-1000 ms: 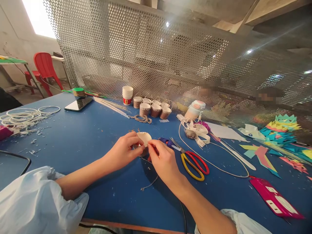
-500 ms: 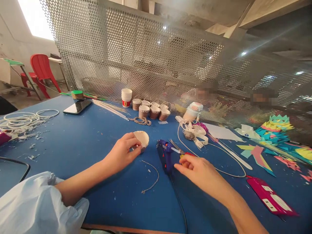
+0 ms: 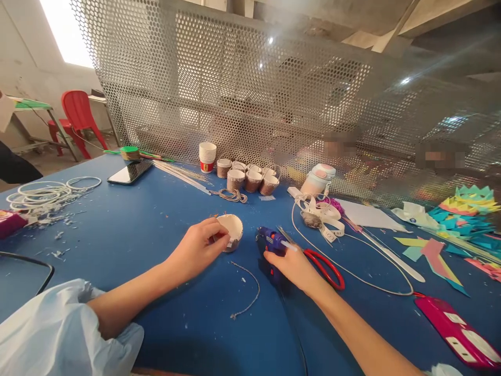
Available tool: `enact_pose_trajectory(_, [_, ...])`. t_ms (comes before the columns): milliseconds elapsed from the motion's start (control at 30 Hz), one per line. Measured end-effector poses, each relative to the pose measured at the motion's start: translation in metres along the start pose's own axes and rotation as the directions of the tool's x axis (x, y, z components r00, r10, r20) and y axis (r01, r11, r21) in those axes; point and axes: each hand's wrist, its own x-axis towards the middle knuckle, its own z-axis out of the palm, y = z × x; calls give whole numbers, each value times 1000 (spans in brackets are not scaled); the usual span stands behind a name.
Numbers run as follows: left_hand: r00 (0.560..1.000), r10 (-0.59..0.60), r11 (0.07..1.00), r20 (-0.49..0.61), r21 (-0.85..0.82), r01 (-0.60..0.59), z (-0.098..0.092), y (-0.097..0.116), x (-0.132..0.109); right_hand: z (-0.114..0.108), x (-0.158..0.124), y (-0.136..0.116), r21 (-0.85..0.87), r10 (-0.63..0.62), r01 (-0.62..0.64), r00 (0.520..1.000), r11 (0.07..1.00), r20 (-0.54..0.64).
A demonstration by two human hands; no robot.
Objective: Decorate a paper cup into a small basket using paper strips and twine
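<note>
My left hand is closed, with thumb and fingertips pinching the near-left rim of a small paper cup. The cup leans with its pale inside facing me. My right hand wraps round the handle of a blue glue gun, which has a white glue stick in its back end. The gun's nozzle points left toward the cup. Red-handled scissors lie just right of my right hand, their blades partly hidden. Below the cup rests a short curved piece of grey cord.
Several twine-wrapped cups and a stack of paper cups stand at the back. A phone and coiled white cord lie left. Rightward are a white bottle, cut coloured paper and a pink power strip.
My right hand has moved left from beside the scissors and closed round the glue gun's handle. The red scissor handles now show. My left hand stays at the cup.
</note>
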Motion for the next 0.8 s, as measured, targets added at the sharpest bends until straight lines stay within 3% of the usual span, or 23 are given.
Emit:
enact_pose_trajectory(167, [1000, -1, 1000, -24, 16, 2, 0, 2, -1, -4, -9, -1, 234, 75, -66, 997, 970, -31])
enact_pose_trajectory(267, [999, 28, 998, -28, 52, -27, 0, 1, -2, -9, -19, -8, 421, 39, -43, 999, 906, 17])
enact_pose_trajectory(400, [983, 176, 974, -51, 151, -167, 3, -2, -5, -11, -32, -21, 518, -25, 8, 999, 855, 27])
enact_pose_trajectory(567, [893, 449, 857, 29, 268, -440, 8, -2, -13, 1, -35, -29, 501, -27, 14, 999, 865, 19])
enact_pose_trajectory(700, [834, 534, 776, 136, 312, -548, 8, 2, -17, 17, -27, -27, 496, -1, 31, 998, 868, -61])
enact_pose_trajectory(800, [786, 586, 721, 195, 318, -616, 9, 4, -19, 24, -24, -27, 378, 8, 34, 994, 925, -108])
